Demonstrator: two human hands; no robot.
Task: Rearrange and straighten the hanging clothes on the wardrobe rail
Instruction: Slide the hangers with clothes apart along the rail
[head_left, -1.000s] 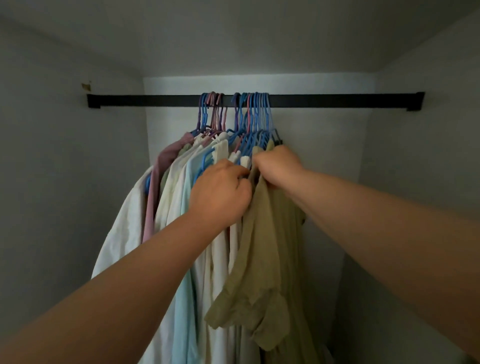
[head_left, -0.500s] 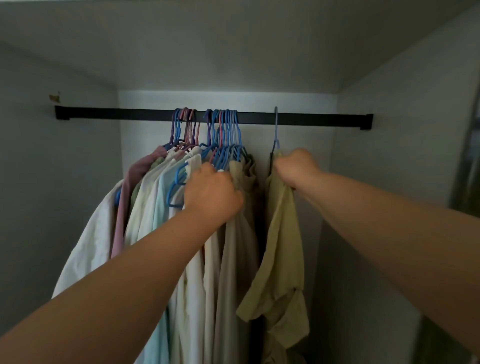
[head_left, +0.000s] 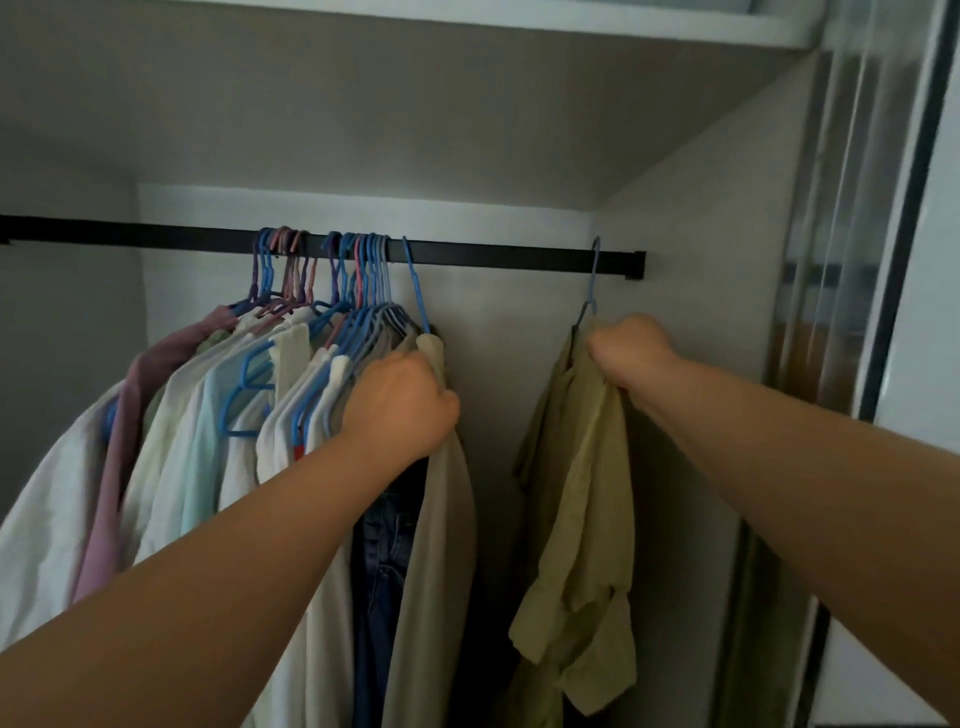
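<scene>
- You faced an open wardrobe w/ a black rail (head_left: 519, 258) running left to right under a shelf.
- Your right hand (head_left: 626, 349) was closed tight on the shoulder of an olive shirt (head_left: 582, 499), right below its grey-blue hanger (head_left: 592, 291). That shirt hung alone near the rail's right end, well apart from the rest.
- Your left hand (head_left: 400, 410) was curled round the shoulder of a beige garment (head_left: 441, 545), the rightmost item of the main bunch. Its blue hanger (head_left: 415, 283) leaned a bit away from the others.
- The main bunch (head_left: 218, 426) sat crammed around mid-rail: white, pale blue & pink tops on blue & pink hangers, hooks touching. A dark denim piece (head_left: 382, 561) showed just behind the beige one.
- Progress, my read: early. One shirt was spaced out; one more looked ready to be moved. Approx. a dozen hangers were packed together, and several shoulders sat crooked.
- Left to do, prob.: spread the hooks evenly along the rail and square up each garment. Bare rail lay between the bunch & the olive shirt.
</scene>
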